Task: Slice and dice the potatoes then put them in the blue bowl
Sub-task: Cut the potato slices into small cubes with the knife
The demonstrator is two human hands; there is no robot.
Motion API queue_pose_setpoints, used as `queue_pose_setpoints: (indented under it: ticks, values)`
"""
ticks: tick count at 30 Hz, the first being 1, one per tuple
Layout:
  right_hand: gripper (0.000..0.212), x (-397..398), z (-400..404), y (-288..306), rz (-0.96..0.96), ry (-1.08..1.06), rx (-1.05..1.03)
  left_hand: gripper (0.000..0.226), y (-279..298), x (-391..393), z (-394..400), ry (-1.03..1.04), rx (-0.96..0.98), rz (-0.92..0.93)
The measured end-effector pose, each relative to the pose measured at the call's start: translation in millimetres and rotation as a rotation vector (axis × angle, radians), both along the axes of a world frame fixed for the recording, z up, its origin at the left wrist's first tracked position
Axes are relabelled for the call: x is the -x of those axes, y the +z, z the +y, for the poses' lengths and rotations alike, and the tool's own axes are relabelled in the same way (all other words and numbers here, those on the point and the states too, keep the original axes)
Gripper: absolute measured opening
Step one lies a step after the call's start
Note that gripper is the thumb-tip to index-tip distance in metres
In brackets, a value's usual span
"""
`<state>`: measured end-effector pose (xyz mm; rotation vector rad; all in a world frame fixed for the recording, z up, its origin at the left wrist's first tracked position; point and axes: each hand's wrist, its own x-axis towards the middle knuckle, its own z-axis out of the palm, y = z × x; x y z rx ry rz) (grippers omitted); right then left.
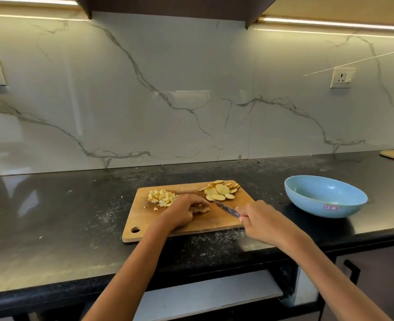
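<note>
You've got open desk left of the cutting board and a clear gap between board and blue bowl; slices crowd the board's far right.

Pale-yellow potato dice, tan wooden cutting board, light-blue bowl, black speckled counter, grey-veined white marble backsplash.

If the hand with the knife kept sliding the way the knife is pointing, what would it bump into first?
Probably the left hand and the potato slices it holds down. The knife in the right hand points up-left across the cutting board toward them. Depth is unclear, so the tip may pass just behind.
</note>
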<state>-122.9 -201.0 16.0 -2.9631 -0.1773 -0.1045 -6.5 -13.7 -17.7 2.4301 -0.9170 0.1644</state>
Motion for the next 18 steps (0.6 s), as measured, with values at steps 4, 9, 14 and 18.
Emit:
queue_pose_setpoints:
  ticks: [4, 9, 14, 18]
  values:
    - [0.015, -3, 9, -8, -0.02, -0.009, -0.005, 0.032, 0, 3, 1, -0.011, -0.003, -0.042]
    - [0.013, -8, 24, -14, 0.003, -0.012, -0.024, 0.037, -4, 10, 8, 0.054, 0.036, -0.053]
    - [0.013, -11, 35, -16, -0.017, -0.019, -0.011, 0.037, -4, 10, 13, 0.104, 0.067, -0.064]
    - [0.014, -10, 34, -14, -0.025, -0.034, -0.024, 0.04, -4, 12, 12, 0.106, 0.097, -0.068]
